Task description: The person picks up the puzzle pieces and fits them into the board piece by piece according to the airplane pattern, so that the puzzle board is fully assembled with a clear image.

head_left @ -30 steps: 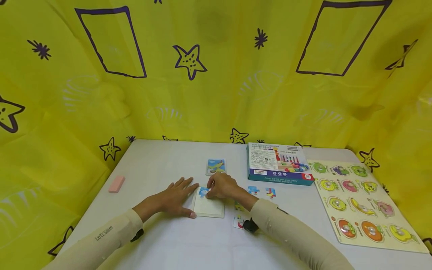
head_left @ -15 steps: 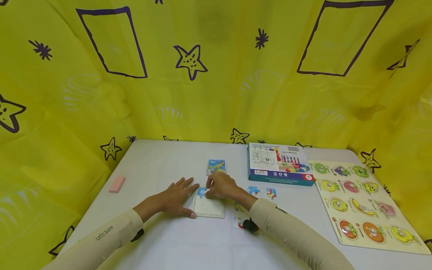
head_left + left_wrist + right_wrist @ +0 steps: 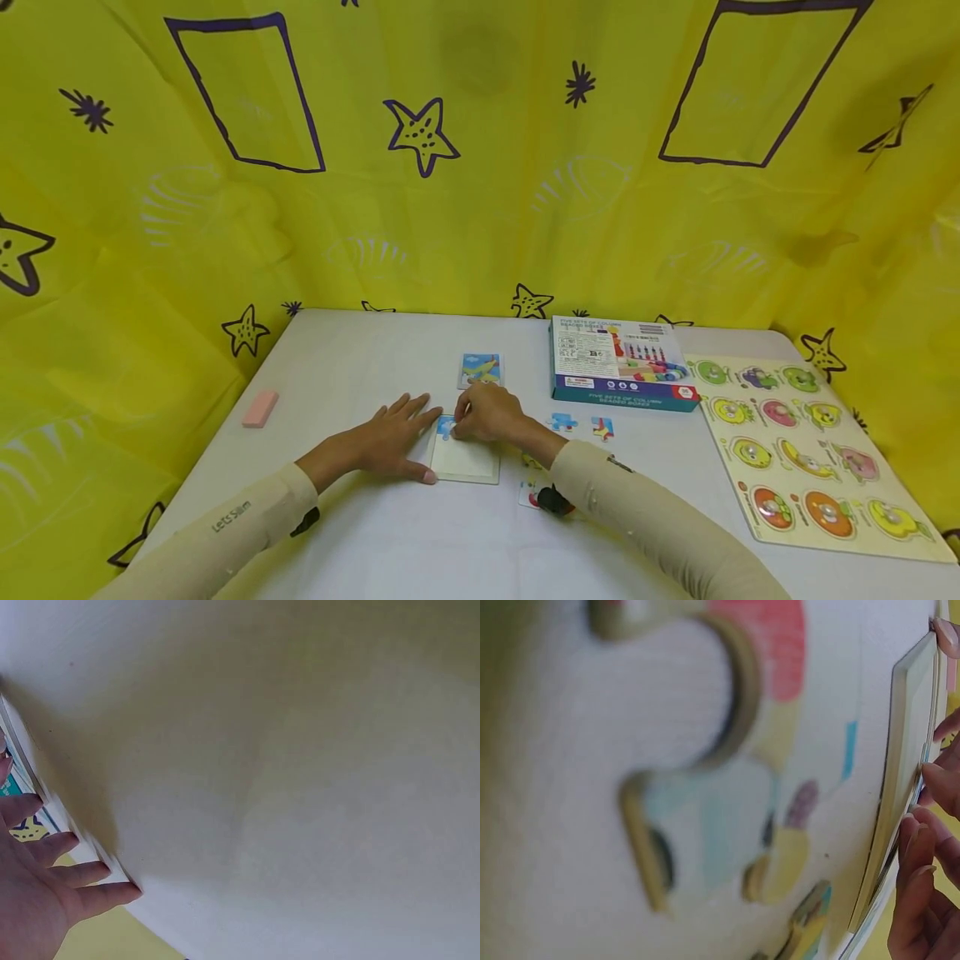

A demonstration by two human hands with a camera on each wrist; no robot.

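My left hand (image 3: 390, 442) lies spread on the white table, its fingertips and thumb at the left edge of a shallow white puzzle tray (image 3: 467, 462). In the left wrist view that hand (image 3: 45, 892) has straight fingers. Inside the tray's upper left corner is a blue jigsaw piece (image 3: 445, 427), pinched in the curled fingers of my right hand (image 3: 489, 412), which hide part of it. The right wrist view has the fingertips of this hand (image 3: 930, 877) low over the tray (image 3: 885, 787). Just behind the tray lies a small picture card (image 3: 481, 368) with a yellow plane-like shape.
Loose jigsaw pieces (image 3: 602, 428) lie right of the tray, some partly under the right forearm; one piece (image 3: 705, 810) looms blurred in the right wrist view. Behind them sits a beads box (image 3: 622, 362). A fruit peg board (image 3: 817, 458) is far right, a pink block (image 3: 259, 409) left.
My right hand has slid slightly left with the blue jigsaw piece, bringing it closer to the tray's upper left corner. The left hand has stayed in place.
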